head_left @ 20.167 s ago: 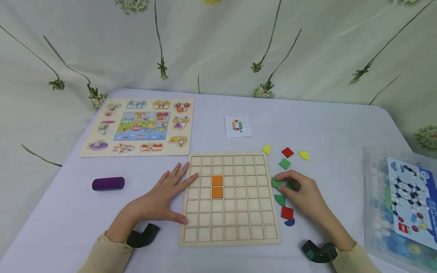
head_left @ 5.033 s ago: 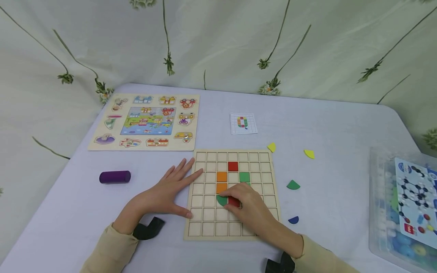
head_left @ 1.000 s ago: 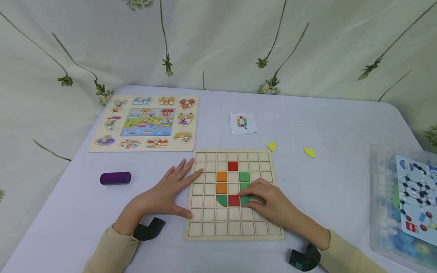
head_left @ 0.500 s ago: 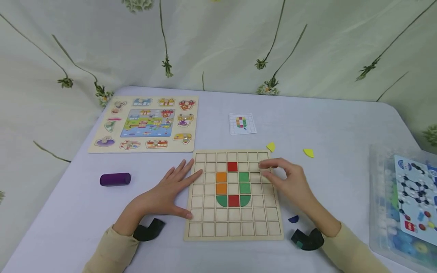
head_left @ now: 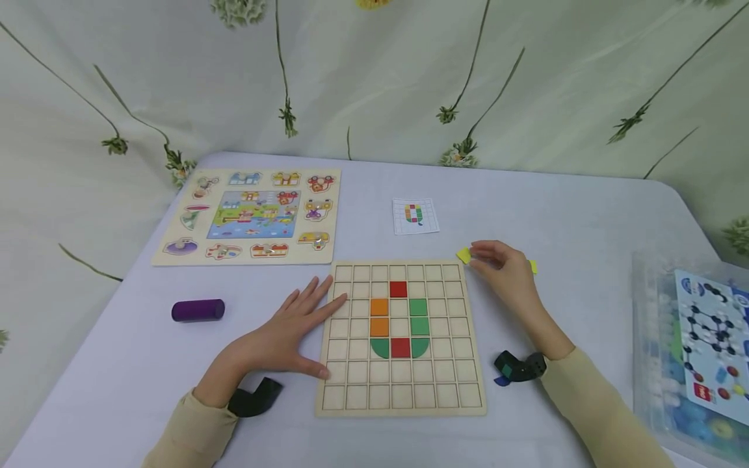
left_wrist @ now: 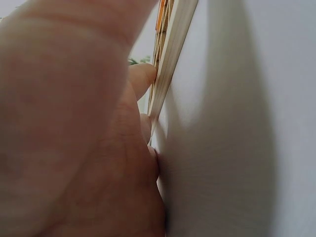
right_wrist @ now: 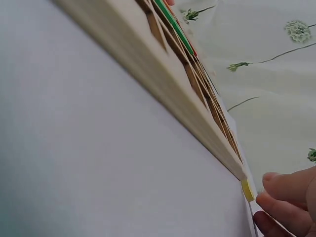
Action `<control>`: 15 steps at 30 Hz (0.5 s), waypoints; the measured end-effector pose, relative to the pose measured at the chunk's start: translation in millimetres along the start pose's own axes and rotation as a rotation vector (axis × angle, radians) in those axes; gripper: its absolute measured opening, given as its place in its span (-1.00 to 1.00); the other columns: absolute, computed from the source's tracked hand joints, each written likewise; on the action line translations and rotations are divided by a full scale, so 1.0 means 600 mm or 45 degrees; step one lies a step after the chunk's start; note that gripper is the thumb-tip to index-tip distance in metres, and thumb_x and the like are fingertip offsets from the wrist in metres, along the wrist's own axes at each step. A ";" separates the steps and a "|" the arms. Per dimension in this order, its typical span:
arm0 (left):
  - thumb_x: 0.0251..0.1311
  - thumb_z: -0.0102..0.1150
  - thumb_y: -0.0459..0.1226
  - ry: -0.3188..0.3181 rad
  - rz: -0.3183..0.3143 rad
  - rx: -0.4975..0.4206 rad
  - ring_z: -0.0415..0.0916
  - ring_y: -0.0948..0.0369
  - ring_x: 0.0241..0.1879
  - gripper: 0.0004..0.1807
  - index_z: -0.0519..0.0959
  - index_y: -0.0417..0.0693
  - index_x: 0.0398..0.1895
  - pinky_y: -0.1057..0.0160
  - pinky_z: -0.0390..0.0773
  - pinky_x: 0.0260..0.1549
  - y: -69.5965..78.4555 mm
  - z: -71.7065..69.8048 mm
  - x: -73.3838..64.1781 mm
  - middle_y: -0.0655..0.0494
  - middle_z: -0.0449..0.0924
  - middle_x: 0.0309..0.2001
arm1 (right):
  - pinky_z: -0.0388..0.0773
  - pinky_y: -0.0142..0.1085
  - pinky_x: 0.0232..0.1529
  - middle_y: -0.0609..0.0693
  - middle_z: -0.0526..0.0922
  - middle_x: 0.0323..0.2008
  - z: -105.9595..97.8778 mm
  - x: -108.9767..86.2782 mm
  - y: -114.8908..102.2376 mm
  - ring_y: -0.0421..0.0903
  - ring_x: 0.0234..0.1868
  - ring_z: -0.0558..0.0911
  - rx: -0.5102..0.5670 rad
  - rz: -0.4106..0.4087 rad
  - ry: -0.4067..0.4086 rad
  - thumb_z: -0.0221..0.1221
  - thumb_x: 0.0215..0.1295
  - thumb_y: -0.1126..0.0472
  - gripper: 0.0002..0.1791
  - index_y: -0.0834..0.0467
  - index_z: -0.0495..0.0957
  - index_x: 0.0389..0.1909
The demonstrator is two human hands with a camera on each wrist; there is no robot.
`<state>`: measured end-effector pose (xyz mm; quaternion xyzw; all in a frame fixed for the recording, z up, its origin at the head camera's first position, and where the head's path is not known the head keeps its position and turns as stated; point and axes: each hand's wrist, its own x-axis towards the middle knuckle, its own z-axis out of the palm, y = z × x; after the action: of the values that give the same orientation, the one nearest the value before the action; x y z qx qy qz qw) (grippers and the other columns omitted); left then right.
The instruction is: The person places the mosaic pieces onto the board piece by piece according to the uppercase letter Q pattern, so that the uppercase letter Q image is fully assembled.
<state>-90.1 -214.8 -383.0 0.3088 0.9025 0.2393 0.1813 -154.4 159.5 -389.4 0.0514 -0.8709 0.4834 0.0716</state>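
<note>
My left hand [head_left: 287,335] lies with spread fingers on the left edge of a wooden grid board [head_left: 400,403]; the left wrist view shows its fingertips at the board's edge. Set in the grid are a red square [head_left: 398,289] above, orange squares [head_left: 379,326] at left, green squares [head_left: 418,325] at right, and below them a second red square [head_left: 400,348] between green quarter-circles [head_left: 380,348]. My right hand [head_left: 508,276] is beside a yellow quarter-circle [head_left: 463,255] at the board's top right corner. In the right wrist view a small gap separates its loosely bent fingers from that yellow piece [right_wrist: 248,190].
Behind the right hand another yellow piece [head_left: 533,266] is partly hidden. A dark blue piece [head_left: 501,381] lies under the right wrist camera. A pattern card [head_left: 415,216], a picture puzzle [head_left: 263,259], a purple cylinder [head_left: 197,310] and a clear box [head_left: 643,364] stand around.
A second ago my right hand was at the green quarter-circle in the lower right of the pattern. It has let go and moved up and right to the yellow piece. The left hand has stayed.
</note>
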 end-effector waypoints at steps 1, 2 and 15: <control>-0.31 0.32 0.33 0.001 0.000 0.002 -0.58 0.01 0.39 0.26 -0.05 0.10 0.48 -0.14 -0.40 0.25 0.000 0.000 0.000 0.02 -0.44 0.47 | 0.37 -0.07 0.07 0.17 0.65 -0.15 0.002 0.002 0.002 0.06 0.02 0.53 -0.011 -0.007 -0.016 0.24 0.17 0.41 -0.69 0.31 0.54 -0.04; -0.31 0.32 0.33 0.001 0.001 0.005 -0.58 0.01 0.39 0.26 -0.05 0.10 0.48 -0.14 -0.40 0.25 0.000 0.000 0.000 0.03 -0.45 0.47 | 0.36 -0.06 0.08 0.17 0.65 -0.15 0.003 0.004 0.004 0.06 0.04 0.52 -0.025 -0.017 -0.029 0.24 0.16 0.41 -0.68 0.31 0.54 -0.03; -0.29 0.33 0.32 0.001 0.009 0.007 -0.58 0.00 0.40 0.26 -0.04 0.08 0.48 -0.14 -0.39 0.25 0.001 -0.002 0.000 0.00 -0.44 0.47 | 0.35 -0.02 0.06 0.17 0.66 -0.18 0.015 0.021 0.006 0.13 0.02 0.53 -0.178 -0.158 -0.020 0.29 0.05 0.49 -0.61 0.32 0.54 -0.04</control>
<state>-90.1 -214.7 -381.6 0.3125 0.9021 0.2377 0.1792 -168.2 153.8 -395.1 0.1037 -0.8982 0.4158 0.0980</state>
